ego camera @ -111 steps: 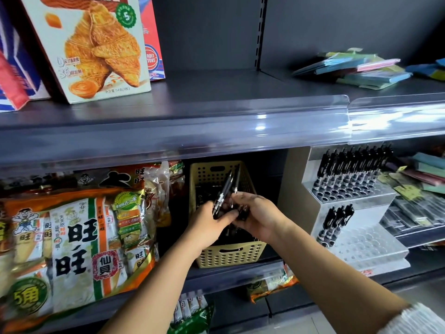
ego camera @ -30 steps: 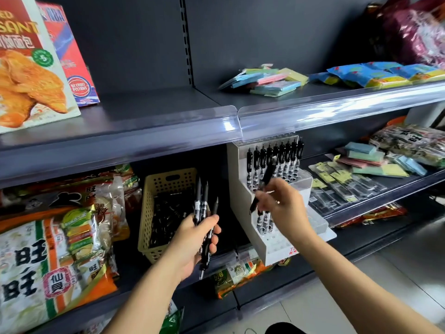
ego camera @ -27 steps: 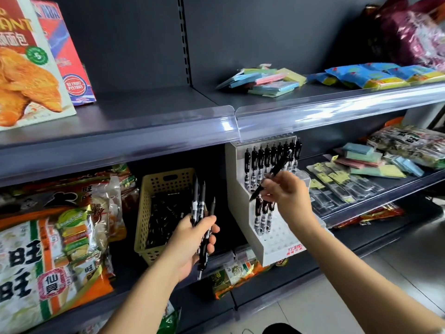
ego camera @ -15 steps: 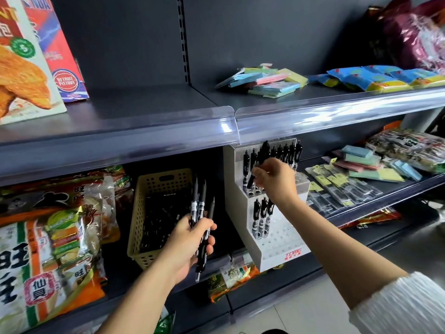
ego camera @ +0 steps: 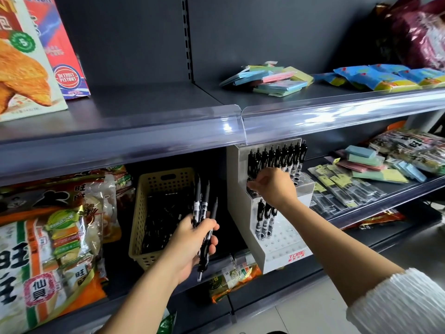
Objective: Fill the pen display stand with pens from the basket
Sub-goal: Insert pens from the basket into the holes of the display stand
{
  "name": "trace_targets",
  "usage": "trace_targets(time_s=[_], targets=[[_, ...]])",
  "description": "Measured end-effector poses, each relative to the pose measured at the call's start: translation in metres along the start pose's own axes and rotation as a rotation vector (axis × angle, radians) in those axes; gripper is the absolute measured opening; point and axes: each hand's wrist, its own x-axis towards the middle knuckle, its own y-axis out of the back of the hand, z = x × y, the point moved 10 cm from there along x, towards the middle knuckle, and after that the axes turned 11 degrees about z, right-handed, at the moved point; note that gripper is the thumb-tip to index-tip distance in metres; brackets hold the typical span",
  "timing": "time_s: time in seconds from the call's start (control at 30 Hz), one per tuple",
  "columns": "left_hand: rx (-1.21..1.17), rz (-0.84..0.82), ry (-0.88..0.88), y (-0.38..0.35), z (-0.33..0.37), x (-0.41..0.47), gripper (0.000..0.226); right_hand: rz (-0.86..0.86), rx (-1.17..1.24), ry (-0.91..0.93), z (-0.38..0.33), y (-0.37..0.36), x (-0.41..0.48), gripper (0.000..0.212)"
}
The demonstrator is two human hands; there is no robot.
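hands round pens, right at stand's tier edge

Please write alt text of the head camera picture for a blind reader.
A person's right hand pinches a black pen at the upper tier of a white display stand on a shop shelf; the left hand holds three more pens beside a beige basket.
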Motion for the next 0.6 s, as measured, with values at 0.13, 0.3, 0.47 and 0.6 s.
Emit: trace_targets(time_s=[0.13, 0.3, 0.47, 0.6], targets=[[-0.031, -0.004, 0.005, -0.002, 0.0, -0.002, 0.013, -0.001, 0.002, -0.005, 0.0, -0.001, 0.001, 0.023], [-0.089, -0.021, -0.037, -0.006, 0.013, -0.012, 0.019, -0.017, 0.029, -0.015, 0.002, -0.002, 0.0, 0.021], [-0.126, -0.025, -0.084, -0.007, 0.023, -0.018, 0.023, 0.233, 0.102, 0.088, -0.022, 0.033, -0.021, 0.018], [-0.146, -0.019, -0.087, -0.01, 0.024, -0.021, 0.022, 0.078, 0.251, 0.146, -0.04, 0.018, -0.049, 0.012]])
